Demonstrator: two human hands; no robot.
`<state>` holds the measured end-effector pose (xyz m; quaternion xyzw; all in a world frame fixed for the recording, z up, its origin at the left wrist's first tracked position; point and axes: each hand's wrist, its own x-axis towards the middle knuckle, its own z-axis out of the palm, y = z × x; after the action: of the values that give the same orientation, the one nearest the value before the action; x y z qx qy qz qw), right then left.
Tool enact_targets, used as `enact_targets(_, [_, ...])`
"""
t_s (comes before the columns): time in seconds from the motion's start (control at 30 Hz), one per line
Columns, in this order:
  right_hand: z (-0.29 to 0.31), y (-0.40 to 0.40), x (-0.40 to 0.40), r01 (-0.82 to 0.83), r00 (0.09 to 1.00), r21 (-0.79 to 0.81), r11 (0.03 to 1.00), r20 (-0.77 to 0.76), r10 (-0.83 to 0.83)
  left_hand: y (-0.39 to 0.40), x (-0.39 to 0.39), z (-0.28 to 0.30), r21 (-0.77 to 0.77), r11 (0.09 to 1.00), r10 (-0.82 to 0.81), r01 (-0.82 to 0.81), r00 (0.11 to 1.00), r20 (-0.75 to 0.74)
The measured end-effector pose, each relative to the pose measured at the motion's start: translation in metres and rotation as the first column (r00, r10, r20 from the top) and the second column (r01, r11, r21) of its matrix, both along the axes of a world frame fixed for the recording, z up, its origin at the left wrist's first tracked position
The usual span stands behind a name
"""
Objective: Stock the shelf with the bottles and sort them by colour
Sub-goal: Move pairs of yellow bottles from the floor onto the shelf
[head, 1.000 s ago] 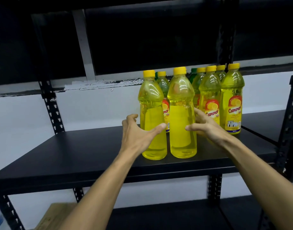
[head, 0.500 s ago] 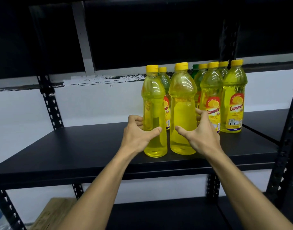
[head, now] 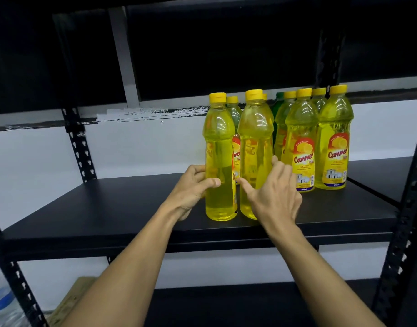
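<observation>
Two yellow-liquid bottles (head: 219,161), left hand (head: 191,192) gripping one

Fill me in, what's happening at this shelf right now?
A person is stocking yellow bottles on a black shelf. The left hand grips the front-left bottle; the right hand is open against the bottle beside it. Both stand upright near the shelf's front edge. More yellow-capped bottles stand to the right, and a green bottle shows behind them.

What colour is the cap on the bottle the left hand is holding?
Yellow, like its liquid. The head view shows the cap of the bottle gripped by the left hand.
</observation>
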<state>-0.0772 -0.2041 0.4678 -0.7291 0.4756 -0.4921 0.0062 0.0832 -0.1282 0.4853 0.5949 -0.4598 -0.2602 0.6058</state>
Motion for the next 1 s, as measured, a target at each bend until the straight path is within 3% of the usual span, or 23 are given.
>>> enact_targets(0.1, [-0.003, -0.005, -0.010, -0.077, 0.997, -0.031, 0.997, 0.016, 0.078, 0.006, -0.002, -0.001, 0.033, 0.999, -0.013, 0.011, 0.999, 0.040])
enact_targets(0.17, [-0.004, -0.014, -0.025, -0.267, 0.956, -0.007, 0.964, 0.121, 0.266, 0.010, -0.006, -0.001, 0.034, 0.995, 0.093, -0.098, 0.988, 0.122])
enact_targets(0.2, [-0.003, -0.022, -0.032, -0.416, 0.892, 0.052, 0.908, 0.216, 0.397, 0.012, -0.009, -0.001, 0.025, 0.984, 0.169, -0.176, 0.970, 0.178])
enact_targets(0.27, [0.007, -0.037, -0.042, -0.730, 0.648, 0.182, 0.659, 0.493, 0.581, 0.015, -0.019, 0.000, -0.003, 0.958, 0.279, -0.288, 0.922, 0.267])
enact_targets(0.33, [0.015, -0.053, -0.044, -0.895, 0.434, 0.239, 0.378, 0.663, 0.610, 0.014, -0.030, 0.001, -0.013, 0.934, 0.341, -0.357, 0.882, 0.325])
enact_targets(0.4, [0.019, -0.063, -0.042, -0.936, 0.350, 0.279, 0.215, 0.677, 0.647, 0.009, -0.038, 0.002, -0.016, 0.904, 0.397, -0.428, 0.823, 0.406])
enact_targets(0.5, [0.021, -0.067, -0.037, -0.934, 0.329, 0.326, 0.144, 0.631, 0.703, 0.002, -0.040, 0.001, -0.072, 0.864, 0.470, -0.499, 0.746, 0.471])
enact_targets(0.6, [0.019, -0.068, -0.036, -0.917, 0.359, 0.367, 0.158, 0.588, 0.725, 0.000, -0.035, -0.003, -0.113, 0.885, 0.451, -0.451, 0.772, 0.449])
enact_targets(0.67, [0.018, -0.063, -0.037, -0.891, 0.424, 0.392, 0.227, 0.544, 0.725, 0.000, -0.030, -0.006, -0.114, 0.909, 0.409, -0.400, 0.810, 0.419])
enact_targets(0.87, [0.003, -0.045, -0.035, -0.672, 0.740, 0.412, 0.616, 0.418, 0.528, -0.006, -0.008, -0.001, -0.031, 0.983, 0.183, -0.183, 0.927, 0.328])
enact_targets(1.0, [0.005, -0.023, -0.030, -0.386, 0.916, 0.332, 0.861, 0.249, 0.315, -0.010, 0.002, 0.001, 0.027, 0.997, 0.064, -0.073, 0.966, 0.252])
